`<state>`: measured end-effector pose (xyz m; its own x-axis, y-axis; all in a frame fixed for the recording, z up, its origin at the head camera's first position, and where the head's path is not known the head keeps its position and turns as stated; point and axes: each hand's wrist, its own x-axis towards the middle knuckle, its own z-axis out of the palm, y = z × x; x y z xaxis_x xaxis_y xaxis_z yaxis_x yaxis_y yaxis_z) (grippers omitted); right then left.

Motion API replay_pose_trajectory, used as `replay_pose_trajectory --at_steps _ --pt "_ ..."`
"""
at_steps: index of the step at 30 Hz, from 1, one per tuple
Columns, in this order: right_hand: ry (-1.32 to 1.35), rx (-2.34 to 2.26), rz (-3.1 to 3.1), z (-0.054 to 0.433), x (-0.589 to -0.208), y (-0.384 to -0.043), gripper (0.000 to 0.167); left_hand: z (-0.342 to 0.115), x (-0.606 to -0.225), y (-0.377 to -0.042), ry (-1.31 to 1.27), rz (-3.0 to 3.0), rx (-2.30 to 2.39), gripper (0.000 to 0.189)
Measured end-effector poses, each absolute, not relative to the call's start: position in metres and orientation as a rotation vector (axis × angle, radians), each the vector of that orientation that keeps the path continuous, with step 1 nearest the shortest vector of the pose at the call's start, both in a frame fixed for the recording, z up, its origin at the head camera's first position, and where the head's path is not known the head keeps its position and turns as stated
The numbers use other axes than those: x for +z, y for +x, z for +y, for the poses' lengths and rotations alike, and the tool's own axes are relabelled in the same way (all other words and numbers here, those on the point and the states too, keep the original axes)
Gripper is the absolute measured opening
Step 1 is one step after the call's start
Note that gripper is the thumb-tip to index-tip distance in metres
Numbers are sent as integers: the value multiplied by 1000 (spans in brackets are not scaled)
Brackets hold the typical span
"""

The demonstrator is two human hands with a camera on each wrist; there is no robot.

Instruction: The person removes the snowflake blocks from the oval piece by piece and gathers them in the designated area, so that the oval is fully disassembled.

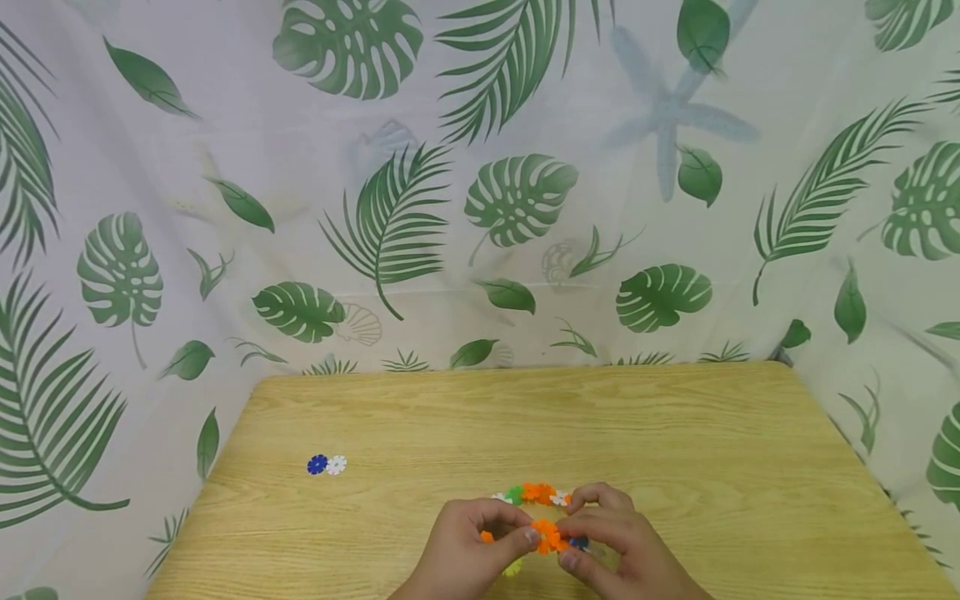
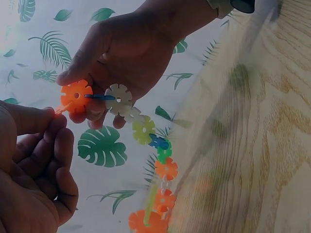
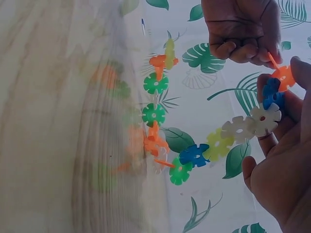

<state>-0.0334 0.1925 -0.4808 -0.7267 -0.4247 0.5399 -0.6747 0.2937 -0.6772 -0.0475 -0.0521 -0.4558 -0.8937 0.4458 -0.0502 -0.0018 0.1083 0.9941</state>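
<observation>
My left hand pinches an orange notched disc, seen edge-on in the wrist views. Right against it is a second orange disc, face toward the left wrist camera, pinched by my right hand. From this second disc runs a chain of linked flower-shaped plastic discs: a blue disc, white discs, a yellow disc, another blue one, then green and orange ones. In the head view, the chain's orange stretch curves behind my fingers, which hide part of it.
Apart from the chain, a dark blue disc and a white disc lie side by side at the left of the wooden table. A leaf-printed cloth hangs along the table's back and sides.
</observation>
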Motion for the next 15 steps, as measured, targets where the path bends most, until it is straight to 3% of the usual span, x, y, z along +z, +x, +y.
replay_pose_trajectory --at_steps 7,15 --pt "985 1396 -2351 197 -481 -32 41 -56 -455 -46 419 2119 1858 13" --pt "859 1376 -2429 218 -480 -30 43 -90 -446 -59 444 2321 1781 11"
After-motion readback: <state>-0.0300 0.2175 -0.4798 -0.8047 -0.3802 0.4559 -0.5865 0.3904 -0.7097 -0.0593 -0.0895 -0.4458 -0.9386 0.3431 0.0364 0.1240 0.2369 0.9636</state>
